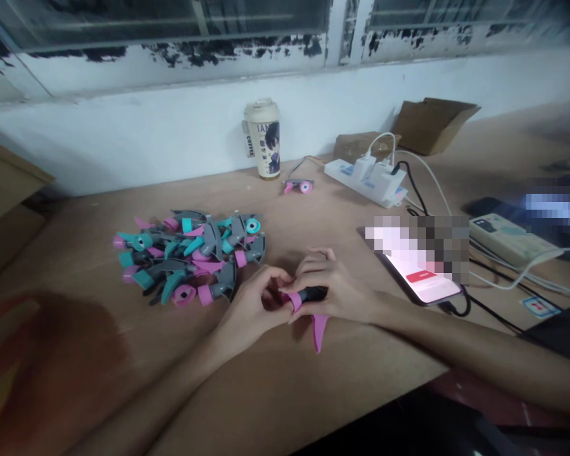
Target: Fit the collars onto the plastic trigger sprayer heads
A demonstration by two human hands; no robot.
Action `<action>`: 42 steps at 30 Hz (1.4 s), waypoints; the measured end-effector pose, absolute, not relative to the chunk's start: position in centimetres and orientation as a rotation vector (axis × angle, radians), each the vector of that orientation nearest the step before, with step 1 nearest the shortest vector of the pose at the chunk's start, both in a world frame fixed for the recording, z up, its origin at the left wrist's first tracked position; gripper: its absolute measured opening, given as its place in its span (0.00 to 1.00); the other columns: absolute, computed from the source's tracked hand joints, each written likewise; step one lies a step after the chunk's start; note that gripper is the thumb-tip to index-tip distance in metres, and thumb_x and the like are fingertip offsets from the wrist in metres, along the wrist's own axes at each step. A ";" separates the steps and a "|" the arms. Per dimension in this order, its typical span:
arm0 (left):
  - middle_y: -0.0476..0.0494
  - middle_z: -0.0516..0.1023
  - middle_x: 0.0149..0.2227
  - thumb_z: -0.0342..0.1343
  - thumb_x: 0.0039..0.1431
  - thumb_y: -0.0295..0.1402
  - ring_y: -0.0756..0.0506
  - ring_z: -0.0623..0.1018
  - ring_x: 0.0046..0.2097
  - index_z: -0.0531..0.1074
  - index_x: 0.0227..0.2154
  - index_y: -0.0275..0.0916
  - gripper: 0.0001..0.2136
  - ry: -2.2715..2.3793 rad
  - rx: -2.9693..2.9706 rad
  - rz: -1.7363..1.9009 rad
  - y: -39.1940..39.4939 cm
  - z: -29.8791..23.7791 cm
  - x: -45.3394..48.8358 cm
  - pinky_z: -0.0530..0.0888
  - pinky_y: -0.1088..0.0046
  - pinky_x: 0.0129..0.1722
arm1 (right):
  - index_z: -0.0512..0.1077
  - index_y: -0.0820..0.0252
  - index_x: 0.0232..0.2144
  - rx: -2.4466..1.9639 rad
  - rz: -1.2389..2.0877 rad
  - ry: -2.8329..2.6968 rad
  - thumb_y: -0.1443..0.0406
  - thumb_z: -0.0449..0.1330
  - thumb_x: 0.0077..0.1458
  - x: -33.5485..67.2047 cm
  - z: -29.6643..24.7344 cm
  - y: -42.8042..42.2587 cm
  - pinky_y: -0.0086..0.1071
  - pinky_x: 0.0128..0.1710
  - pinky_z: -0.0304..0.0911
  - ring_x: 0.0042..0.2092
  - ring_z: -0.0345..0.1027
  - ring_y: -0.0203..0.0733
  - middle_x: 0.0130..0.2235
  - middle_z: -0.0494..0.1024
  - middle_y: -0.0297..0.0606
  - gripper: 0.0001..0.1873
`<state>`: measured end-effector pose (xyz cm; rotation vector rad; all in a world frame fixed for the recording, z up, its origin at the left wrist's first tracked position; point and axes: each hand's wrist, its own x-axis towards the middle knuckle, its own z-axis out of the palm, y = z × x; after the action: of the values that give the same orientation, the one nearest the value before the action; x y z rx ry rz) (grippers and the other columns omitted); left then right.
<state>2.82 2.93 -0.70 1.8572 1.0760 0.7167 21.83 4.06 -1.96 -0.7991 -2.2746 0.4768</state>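
Observation:
Between my two hands is a grey and pink trigger spray head point(318, 332), its pink trigger pointing down toward me. My right hand point(339, 288) is closed around its grey body, with the index finger and thumb near the front end. My left hand point(259, 301) is closed, thumb and fingers pinching at the pink nozzle end. The fingers hide part of it. To the left of my hands lies a heap of similar spray heads point(211, 240) in grey, pink and teal, tangled together on the wooden table point(266, 392).
A single spray head point(298, 186) lies near a cream coffee tumbler point(268, 142) by the wall. A power strip point(365, 180) with chargers and cables stands at back right. A lit phone point(432, 285), another phone point(513, 237) and cardboard boxes point(432, 126) are on the right.

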 end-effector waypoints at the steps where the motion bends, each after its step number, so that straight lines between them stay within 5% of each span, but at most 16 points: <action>1: 0.46 0.71 0.37 0.58 0.48 0.28 0.49 0.72 0.35 0.67 0.35 0.38 0.10 1.079 1.866 0.733 2.9 -0.7 2.9 0.70 0.73 0.31 | 0.74 0.54 0.31 -0.805 0.478 -2.277 0.55 0.67 0.42 21.9 -1.9 4.1 0.41 0.56 0.43 0.39 0.70 0.36 0.33 0.76 0.31 0.14; 14: 0.47 0.69 0.36 0.54 0.50 0.23 0.50 0.72 0.35 0.64 0.37 0.39 0.11 1.300 1.986 0.930 1.6 -1.2 3.7 0.70 0.75 0.31 | 0.74 0.55 0.33 -0.898 0.277 -2.240 0.64 0.63 0.49 21.5 -2.1 3.4 0.41 0.55 0.46 0.40 0.68 0.37 0.34 0.77 0.32 0.07; 22: 0.49 0.70 0.32 0.53 0.53 0.29 0.49 0.73 0.32 0.68 0.29 0.40 0.00 1.660 2.349 0.846 0.8 -1.3 4.0 0.67 0.75 0.27 | 0.73 0.55 0.35 -1.024 0.118 -2.179 0.66 0.60 0.52 21.2 -2.2 2.6 0.43 0.55 0.45 0.41 0.67 0.40 0.36 0.78 0.33 0.06; 30: 0.50 0.70 0.29 0.53 0.52 0.27 0.51 0.71 0.28 0.69 0.24 0.39 0.04 1.614 2.463 0.827 0.9 -1.4 3.8 0.65 0.76 0.26 | 0.74 0.56 0.35 -1.050 0.083 -2.206 0.64 0.61 0.50 21.0 -2.3 2.4 0.43 0.53 0.47 0.40 0.66 0.42 0.33 0.76 0.34 0.07; 42: 0.50 0.65 0.29 0.49 0.60 0.32 0.52 0.66 0.28 0.69 0.28 0.38 0.07 1.242 2.104 0.984 1.7 -0.3 2.9 0.64 0.76 0.27 | 0.74 0.50 0.41 -0.971 0.755 -1.849 0.56 0.64 0.47 22.4 -2.0 4.0 0.43 0.52 0.62 0.47 0.71 0.42 0.43 0.78 0.33 0.17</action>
<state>2.89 1.73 -0.33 2.1044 1.2420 0.9839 22.40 3.99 -1.97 -0.9715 -1.8491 0.7548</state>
